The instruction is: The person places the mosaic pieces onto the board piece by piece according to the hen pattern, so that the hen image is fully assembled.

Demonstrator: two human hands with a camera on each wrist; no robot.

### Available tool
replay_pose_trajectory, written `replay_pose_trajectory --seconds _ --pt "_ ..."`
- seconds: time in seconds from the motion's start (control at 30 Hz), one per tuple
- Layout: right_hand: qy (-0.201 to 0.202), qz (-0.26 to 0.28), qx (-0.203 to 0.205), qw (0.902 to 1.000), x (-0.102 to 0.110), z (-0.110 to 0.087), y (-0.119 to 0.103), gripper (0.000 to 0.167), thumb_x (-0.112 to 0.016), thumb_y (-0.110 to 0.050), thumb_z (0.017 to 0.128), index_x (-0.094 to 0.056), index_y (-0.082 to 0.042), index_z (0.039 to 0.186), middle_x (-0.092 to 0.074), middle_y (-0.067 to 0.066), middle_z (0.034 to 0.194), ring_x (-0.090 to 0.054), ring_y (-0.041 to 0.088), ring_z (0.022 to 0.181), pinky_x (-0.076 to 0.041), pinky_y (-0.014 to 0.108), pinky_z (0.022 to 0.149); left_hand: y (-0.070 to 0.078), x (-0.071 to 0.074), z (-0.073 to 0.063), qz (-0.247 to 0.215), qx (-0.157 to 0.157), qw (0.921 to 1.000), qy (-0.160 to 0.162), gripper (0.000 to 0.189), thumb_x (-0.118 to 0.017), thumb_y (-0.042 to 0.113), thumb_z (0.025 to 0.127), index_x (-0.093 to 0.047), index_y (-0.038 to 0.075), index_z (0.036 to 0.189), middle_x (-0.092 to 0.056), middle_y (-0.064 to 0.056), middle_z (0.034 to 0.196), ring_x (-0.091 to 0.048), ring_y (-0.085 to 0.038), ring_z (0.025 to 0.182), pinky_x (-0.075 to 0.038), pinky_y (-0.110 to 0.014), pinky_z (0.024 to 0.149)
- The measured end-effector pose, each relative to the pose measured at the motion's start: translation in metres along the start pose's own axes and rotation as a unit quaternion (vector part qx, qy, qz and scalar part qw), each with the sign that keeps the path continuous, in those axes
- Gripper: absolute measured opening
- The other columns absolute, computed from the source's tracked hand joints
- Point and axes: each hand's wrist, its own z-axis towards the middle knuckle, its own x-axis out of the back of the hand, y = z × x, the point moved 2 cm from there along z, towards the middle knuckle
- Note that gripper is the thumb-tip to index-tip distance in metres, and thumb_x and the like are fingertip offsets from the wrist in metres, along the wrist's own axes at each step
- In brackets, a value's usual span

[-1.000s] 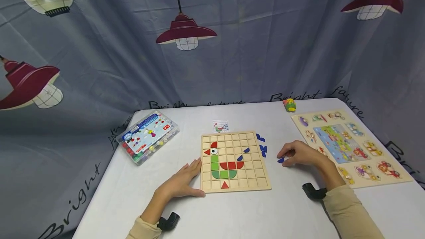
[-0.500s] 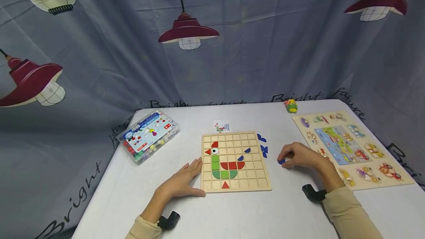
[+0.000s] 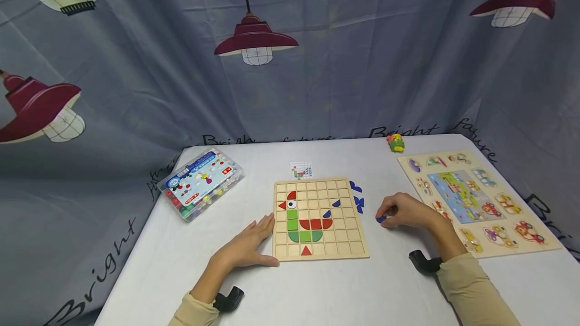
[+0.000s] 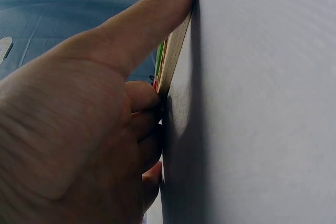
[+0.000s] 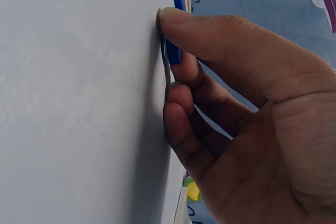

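Note:
In the head view my right hand (image 3: 405, 210) holds a small blue petal-shaped piece (image 3: 381, 219) low over the table, right of the wooden grid board (image 3: 346, 250). The right wrist view has its thumb (image 5: 176, 17) and a fingertip at the blue piece (image 5: 173, 54), which the thumb partly covers. Flat beside the board's left edge lies my left hand (image 3: 246, 245), fingers straight and thumb at the near corner. Red, green and blue pieces on the board form a bird with a round eye tile (image 3: 292, 204). A red triangle (image 3: 306, 250) lies below the bird.
Several blue pieces (image 3: 358, 202) lie along the board's right edge. Behind the board is a small picture card (image 3: 301, 170). A clear bead box (image 3: 204, 182) stands at the back left, a toy figure (image 3: 396, 143) at the back right, a picture puzzle (image 3: 494, 248) on the right.
My right fingers have closed around the blue piece, covering more of it, and it has shifted slightly left. My left hand stays by the board.

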Motion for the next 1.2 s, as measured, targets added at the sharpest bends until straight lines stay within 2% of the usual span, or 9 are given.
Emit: replay_pose_trajectory --seconds 0.47,0.73,1.2 --pt "-0.005 -0.01 0.019 0.9997 -0.006 0.021 -0.021 0.016 -0.083 -0.01 0.07 -0.076 -0.012 0.084 -0.066 -0.005 0.075 -0.052 0.005 0.067 -0.048 0.017 0.058 -0.001 0.001 -0.001 -0.006 0.007 1.0 0.0 0.112 -0.075 0.06 0.073 -0.023 0.004 0.154 -0.018 -0.01 0.164 -0.018 -0.026 0.152 -0.015 -0.046 0.126" --pt "-0.028 -0.025 0.042 0.9984 -0.011 0.035 -0.038 0.016 -0.082 -0.007 0.069 -0.076 -0.012 0.083 -0.067 -0.005 0.078 -0.053 0.006 0.069 -0.049 0.017 0.059 -0.001 -0.002 -0.001 0.008 -0.001 1.0 0.0 0.113 -0.074 0.062 0.073 -0.023 0.003 0.154 -0.018 -0.01 0.163 -0.019 -0.026 0.151 -0.016 -0.045 0.126" --pt "-0.079 -0.035 0.058 0.9946 -0.021 0.061 -0.074 0.016 -0.081 -0.003 0.07 -0.074 -0.012 0.08 -0.065 -0.004 0.077 -0.053 0.007 0.067 -0.049 0.017 0.059 0.0 -0.002 0.0 0.01 -0.006 0.9999 0.005 0.113 -0.074 0.063 0.072 -0.023 0.004 0.154 -0.019 -0.01 0.163 -0.019 -0.026 0.152 -0.016 -0.046 0.126"
